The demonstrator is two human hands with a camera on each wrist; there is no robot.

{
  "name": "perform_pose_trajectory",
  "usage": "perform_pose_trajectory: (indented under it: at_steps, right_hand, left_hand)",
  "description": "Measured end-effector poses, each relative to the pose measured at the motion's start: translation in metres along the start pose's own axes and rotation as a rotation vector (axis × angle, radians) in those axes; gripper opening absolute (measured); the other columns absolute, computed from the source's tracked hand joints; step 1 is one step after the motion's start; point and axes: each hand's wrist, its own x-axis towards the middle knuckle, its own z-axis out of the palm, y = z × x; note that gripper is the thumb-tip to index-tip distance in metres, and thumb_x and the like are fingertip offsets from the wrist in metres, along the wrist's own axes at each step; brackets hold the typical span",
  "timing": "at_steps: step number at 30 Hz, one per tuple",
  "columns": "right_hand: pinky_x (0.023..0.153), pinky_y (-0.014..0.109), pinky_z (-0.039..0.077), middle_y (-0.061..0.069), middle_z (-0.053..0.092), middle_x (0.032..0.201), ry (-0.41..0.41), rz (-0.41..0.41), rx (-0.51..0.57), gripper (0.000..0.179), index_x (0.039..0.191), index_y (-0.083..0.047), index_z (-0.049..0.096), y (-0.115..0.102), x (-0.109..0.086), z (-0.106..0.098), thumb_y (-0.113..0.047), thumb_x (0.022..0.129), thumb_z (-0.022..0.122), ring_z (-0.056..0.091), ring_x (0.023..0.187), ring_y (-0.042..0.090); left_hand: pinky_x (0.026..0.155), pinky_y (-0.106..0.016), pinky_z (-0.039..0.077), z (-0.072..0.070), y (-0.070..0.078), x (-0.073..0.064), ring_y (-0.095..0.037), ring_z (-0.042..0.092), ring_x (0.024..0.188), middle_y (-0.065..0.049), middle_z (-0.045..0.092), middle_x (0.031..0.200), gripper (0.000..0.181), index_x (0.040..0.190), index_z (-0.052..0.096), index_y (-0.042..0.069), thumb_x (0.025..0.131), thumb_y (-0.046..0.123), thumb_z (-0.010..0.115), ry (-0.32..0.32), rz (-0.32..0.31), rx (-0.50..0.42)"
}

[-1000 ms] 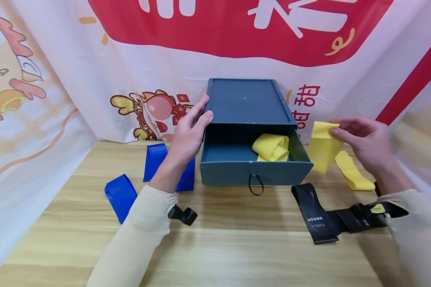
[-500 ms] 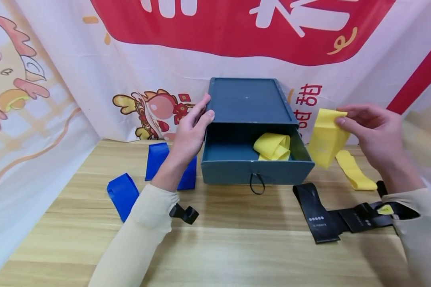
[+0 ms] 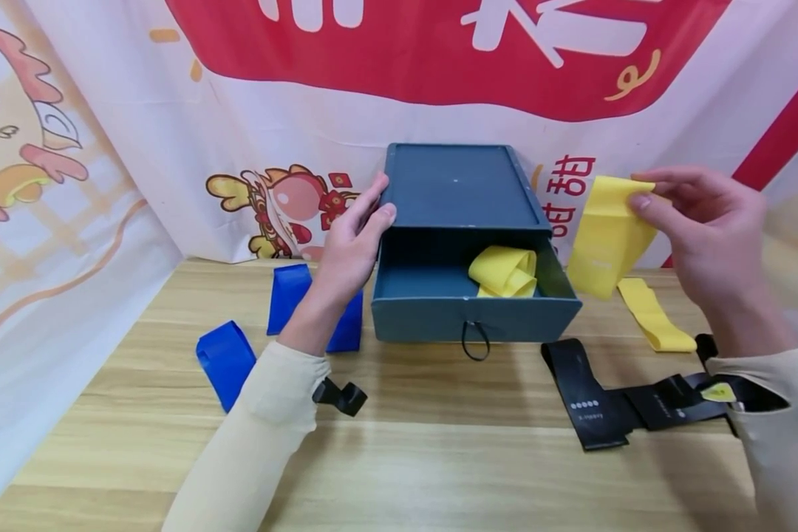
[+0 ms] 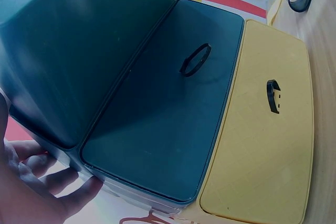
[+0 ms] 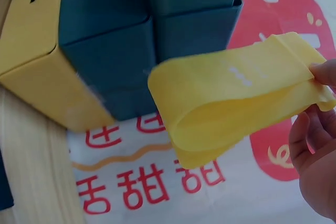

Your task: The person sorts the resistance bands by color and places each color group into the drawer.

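My right hand (image 3: 711,229) pinches a yellow resistance loop band (image 3: 601,244) by its upper end, to the right of a drawer box. The band hangs down; in the right wrist view its loop (image 5: 226,77) gapes. My left hand (image 3: 349,251) rests along the box's left side, fingers (image 4: 81,195) extended against it in the left wrist view. The top dark teal drawer (image 3: 432,321) is pulled out. Inside it, at the right, lies another folded yellow band (image 3: 502,270). Below are a closed teal drawer (image 4: 157,114) and a closed yellow drawer (image 4: 257,145).
On the wooden table (image 3: 439,473) at right lie a yellow band (image 3: 655,318) and black bands (image 3: 581,391). To the left are blue bands (image 3: 224,362), partly behind my left forearm. A printed cloth (image 3: 306,118) hangs behind the box.
My right hand has risen and shifted slightly right, lifting the yellow band with it. The left hand and the drawer box stay where they were.
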Motion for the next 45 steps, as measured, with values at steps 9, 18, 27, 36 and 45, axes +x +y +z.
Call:
perform_pose_trajectory:
  at_steps: [9, 18, 27, 36, 45]
  right_hand:
    - [0.092, 0.014, 0.059, 0.012, 0.073, 0.124, 0.01, -0.04, -0.045, 0.036, 0.127, 0.007, 0.072, -0.021, 0.003, 0.012, -0.005, 0.093, 0.078, 0.072, 0.104, 0.021]
    - [0.093, 0.015, 0.058, 0.008, 0.074, 0.121, 0.006, -0.096, -0.031, 0.032, 0.124, 0.005, 0.074, -0.045, 0.006, 0.029, -0.004, 0.094, 0.077, 0.069, 0.103, 0.021]
    - [0.093, 0.019, 0.06, 0.019, 0.073, 0.122, -0.042, -0.243, -0.004, 0.026, 0.121, 0.006, 0.075, -0.067, 0.009, 0.052, 0.0, 0.096, 0.072, 0.072, 0.101, 0.027]
    - [0.094, 0.022, 0.061, 0.012, 0.077, 0.115, -0.124, -0.358, 0.047, 0.024, 0.116, 0.009, 0.075, -0.077, 0.015, 0.077, 0.004, 0.092, 0.072, 0.074, 0.1, 0.027]
    - [0.09, 0.023, 0.062, 0.006, 0.079, 0.116, -0.216, -0.352, -0.086, 0.024, 0.118, 0.006, 0.075, -0.082, 0.008, 0.102, 0.0, 0.095, 0.073, 0.076, 0.099, 0.024]
  left_hand:
    - [0.131, -0.031, 0.032, 0.001, 0.001, 0.001, -0.004, 0.031, 0.16, 0.014, 0.036, 0.172, 0.055, 0.166, 0.038, 0.022, 0.113, 0.033, 0.05, -0.003, -0.005, -0.002]
    - [0.131, -0.031, 0.032, 0.0, 0.0, 0.001, -0.004, 0.031, 0.16, 0.014, 0.036, 0.172, 0.056, 0.166, 0.038, 0.022, 0.113, 0.034, 0.051, -0.001, -0.008, 0.009]
    - [0.131, -0.031, 0.032, 0.0, 0.0, 0.0, -0.005, 0.031, 0.161, 0.013, 0.036, 0.172, 0.056, 0.166, 0.038, 0.022, 0.113, 0.033, 0.051, 0.002, -0.012, 0.006]
    - [0.131, -0.032, 0.032, 0.0, 0.0, 0.0, -0.005, 0.031, 0.161, 0.014, 0.036, 0.172, 0.056, 0.166, 0.038, 0.023, 0.113, 0.034, 0.05, 0.001, -0.019, 0.011]
    - [0.132, -0.032, 0.03, -0.001, -0.001, 0.001, -0.005, 0.03, 0.161, 0.015, 0.036, 0.172, 0.056, 0.166, 0.038, 0.024, 0.113, 0.035, 0.05, -0.007, -0.015, 0.018]
